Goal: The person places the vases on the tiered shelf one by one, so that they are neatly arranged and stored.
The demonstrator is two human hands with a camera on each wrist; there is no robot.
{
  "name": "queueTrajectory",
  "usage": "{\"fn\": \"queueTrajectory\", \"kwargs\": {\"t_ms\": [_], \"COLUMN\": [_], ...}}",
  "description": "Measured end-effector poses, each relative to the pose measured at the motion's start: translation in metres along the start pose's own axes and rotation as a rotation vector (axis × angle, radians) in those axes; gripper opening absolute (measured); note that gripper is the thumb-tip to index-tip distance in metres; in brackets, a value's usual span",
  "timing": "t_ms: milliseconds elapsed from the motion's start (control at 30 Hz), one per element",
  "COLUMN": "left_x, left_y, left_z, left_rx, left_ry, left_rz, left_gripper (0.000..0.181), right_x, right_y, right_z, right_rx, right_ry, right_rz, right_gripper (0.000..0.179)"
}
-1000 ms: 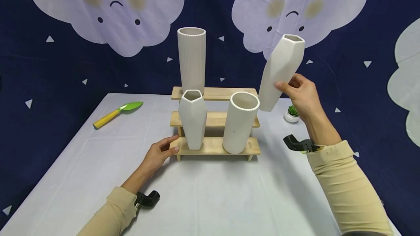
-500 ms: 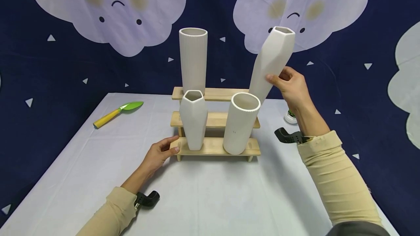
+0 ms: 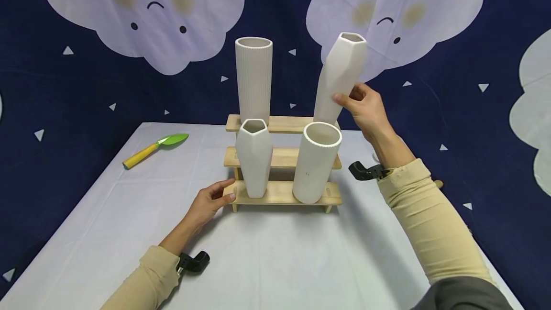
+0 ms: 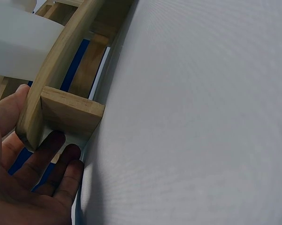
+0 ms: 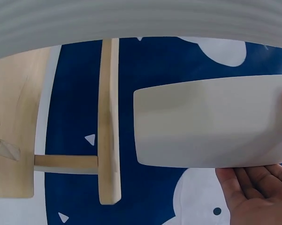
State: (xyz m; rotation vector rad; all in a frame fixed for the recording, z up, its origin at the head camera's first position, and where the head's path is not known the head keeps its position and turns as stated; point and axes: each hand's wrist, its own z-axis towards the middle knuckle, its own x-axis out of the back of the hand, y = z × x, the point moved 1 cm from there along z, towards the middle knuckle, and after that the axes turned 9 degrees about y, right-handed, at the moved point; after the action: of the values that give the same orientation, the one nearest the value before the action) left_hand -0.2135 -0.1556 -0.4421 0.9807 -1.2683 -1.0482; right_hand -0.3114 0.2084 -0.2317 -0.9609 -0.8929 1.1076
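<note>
My right hand [image 3: 366,109] grips a white faceted vase [image 3: 340,71], thumb on its near side, above the right end of the wooden tiered stand [image 3: 280,193]. In the right wrist view, a gap shows between the vase's base [image 5: 143,126] and the top shelf [image 5: 109,131]. My left hand [image 3: 206,207] holds the left end of the bottom shelf, thumb on top and fingers [image 4: 49,147] beneath. A tall ribbed cylindrical vase [image 3: 254,80] stands on the top shelf's left. A second faceted vase [image 3: 255,161] and a shorter ribbed vase [image 3: 316,166] stand on the bottom shelf.
A small trowel with a yellow handle [image 3: 139,156] and green blade lies on the white tablecloth [image 3: 275,257], left of the stand. A little white pot is mostly hidden behind my right wrist. A dark blue cloud-patterned cloth [image 3: 284,13] hangs behind the table.
My right hand has moved left with the faceted vase, bringing it from right of the stand to over the top shelf, and more upright. My left hand stays on the stand.
</note>
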Motion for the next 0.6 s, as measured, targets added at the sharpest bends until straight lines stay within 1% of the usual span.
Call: {"fn": "queueTrajectory", "kwargs": {"t_ms": [67, 367, 600], "left_x": [0.000, 0.000, 0.000], "left_y": [0.001, 0.002, 0.001], "left_z": [0.000, 0.000, 0.000], "left_rx": [0.001, -0.005, -0.004], "left_ry": [0.004, 0.004, 0.005], "left_rz": [0.006, -0.002, -0.001], "left_gripper": [0.054, 0.053, 0.053], "right_x": [-0.004, -0.016, -0.022], "right_y": [0.002, 0.006, 0.010], "right_z": [0.002, 0.010, 0.016], "right_rx": [-0.003, -0.001, 0.002], "right_ry": [-0.011, -0.044, -0.076], "right_rz": [0.006, -0.043, -0.044], "right_gripper": [0.060, 0.056, 0.054]}}
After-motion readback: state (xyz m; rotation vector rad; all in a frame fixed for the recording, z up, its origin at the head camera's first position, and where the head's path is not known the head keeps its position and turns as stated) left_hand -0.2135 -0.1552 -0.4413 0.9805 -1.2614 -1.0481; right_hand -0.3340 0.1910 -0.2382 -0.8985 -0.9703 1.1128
